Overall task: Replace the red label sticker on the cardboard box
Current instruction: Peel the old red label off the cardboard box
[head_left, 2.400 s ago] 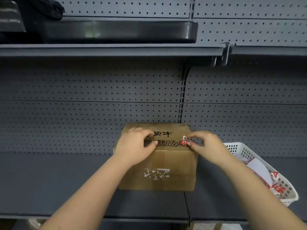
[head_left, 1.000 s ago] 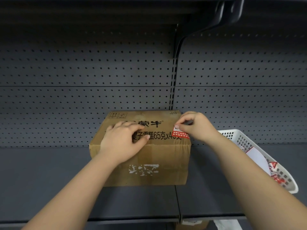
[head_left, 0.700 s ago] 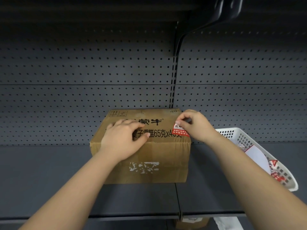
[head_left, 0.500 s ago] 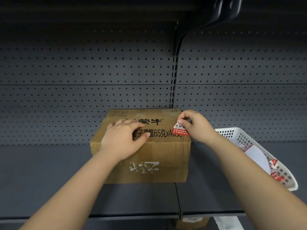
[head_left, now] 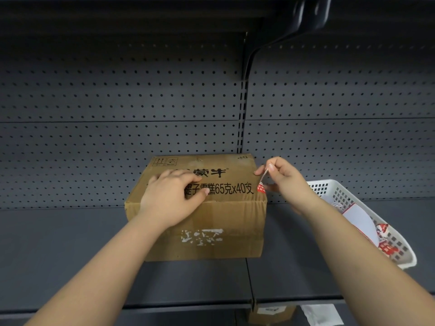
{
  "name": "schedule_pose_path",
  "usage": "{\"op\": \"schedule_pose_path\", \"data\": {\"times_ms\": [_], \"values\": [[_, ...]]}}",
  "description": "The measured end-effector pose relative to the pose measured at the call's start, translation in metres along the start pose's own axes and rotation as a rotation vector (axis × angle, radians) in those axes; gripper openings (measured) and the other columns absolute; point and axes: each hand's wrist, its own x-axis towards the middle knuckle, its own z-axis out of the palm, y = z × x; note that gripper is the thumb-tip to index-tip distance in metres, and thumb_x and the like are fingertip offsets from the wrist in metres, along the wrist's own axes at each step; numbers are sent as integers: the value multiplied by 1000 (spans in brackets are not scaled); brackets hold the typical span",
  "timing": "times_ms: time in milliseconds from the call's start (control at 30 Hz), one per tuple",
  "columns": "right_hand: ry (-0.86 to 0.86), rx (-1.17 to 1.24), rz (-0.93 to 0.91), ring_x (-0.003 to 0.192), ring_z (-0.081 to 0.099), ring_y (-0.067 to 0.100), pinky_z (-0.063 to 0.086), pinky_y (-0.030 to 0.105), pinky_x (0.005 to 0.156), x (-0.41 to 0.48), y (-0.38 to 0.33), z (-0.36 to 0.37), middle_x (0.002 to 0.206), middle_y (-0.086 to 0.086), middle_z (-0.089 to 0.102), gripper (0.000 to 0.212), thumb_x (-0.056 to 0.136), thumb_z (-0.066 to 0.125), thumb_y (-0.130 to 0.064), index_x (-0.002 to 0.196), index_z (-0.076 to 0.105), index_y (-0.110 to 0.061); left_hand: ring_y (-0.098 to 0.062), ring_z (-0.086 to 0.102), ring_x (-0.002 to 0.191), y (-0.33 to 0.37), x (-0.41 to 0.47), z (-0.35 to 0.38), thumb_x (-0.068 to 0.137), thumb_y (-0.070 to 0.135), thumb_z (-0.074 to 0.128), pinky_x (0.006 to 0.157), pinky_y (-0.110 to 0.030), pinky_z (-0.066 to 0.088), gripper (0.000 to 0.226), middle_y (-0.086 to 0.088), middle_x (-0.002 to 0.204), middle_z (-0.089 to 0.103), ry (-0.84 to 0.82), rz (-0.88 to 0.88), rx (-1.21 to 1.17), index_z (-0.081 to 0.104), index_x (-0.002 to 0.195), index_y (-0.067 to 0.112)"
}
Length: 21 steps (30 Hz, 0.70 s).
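The cardboard box (head_left: 211, 222) sits near the shelf (head_left: 70, 255) front edge, with bare shelf to its left. The left hand (head_left: 173, 200) lies flat on its top, fingers spread. At the box's far right edge the right hand (head_left: 286, 182) pinches the red label sticker (head_left: 261, 184), its upper part peeled up. A white basket (head_left: 353, 198) stands just right.

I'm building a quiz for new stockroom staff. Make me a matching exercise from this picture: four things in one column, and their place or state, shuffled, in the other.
Things:
1. left hand
2. red sticker
3. white basket
4. cardboard box

Places or states:
A. partly peeled, pinched by the right hand
B. on the shelf, right of the box
C. lying flat on the box top
D. standing on the shelf, printed text on top

Pairs: 1-C, 2-A, 3-B, 4-D
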Motion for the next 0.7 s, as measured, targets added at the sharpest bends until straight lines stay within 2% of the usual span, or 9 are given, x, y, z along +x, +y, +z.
{"op": "schedule_pose_path", "data": {"times_ms": [200, 300, 467, 567, 700], "values": [[65, 146, 9, 105, 56, 20, 49, 37, 84, -4, 14, 9, 101, 0, 66, 27, 101, 32, -26, 84, 53, -26, -17, 44, 126, -1, -1, -1, 85, 66, 39, 101, -47, 32, 52, 10, 132, 58, 2, 2, -2, 59, 122, 36], [100, 205, 13, 104, 57, 22, 47, 32, 79, -6, 16, 13, 100, 1, 66, 27, 101, 32, -27, 84, 53, -26, -18, 44, 127, 0, -1, -2, 85, 65, 40, 101, -47, 32, 51, 10, 133, 58, -2, 0, 1, 58, 123, 35], [120, 322, 12, 92, 58, 18, 52, 21, 67, -12, 16, 14, 98, 7, 64, 29, 102, 29, -22, 80, 49, -18, -18, 44, 126, -1, -1, -1, 84, 68, 37, 101, -47, 32, 54, 10, 133, 58, -5, 0, -8, 58, 122, 36], [137, 367, 17, 95, 58, 18, 52, 23, 69, -14, 17, 15, 97, 7, 63, 29, 102, 29, -21, 81, 49, -16, -18, 43, 127, -1, -1, -1, 84, 66, 39, 102, -48, 31, 53, 9, 133, 58, -6, 1, -7, 58, 123, 35], [183, 440, 24, 96, 59, 21, 53, 33, 76, -17, 17, 17, 94, 7, 62, 29, 101, 31, -22, 83, 52, -13, -19, 43, 127, -1, -1, -1, 83, 68, 35, 102, -49, 32, 57, 9, 132, 59, -6, 1, -20, 58, 122, 35]]}}
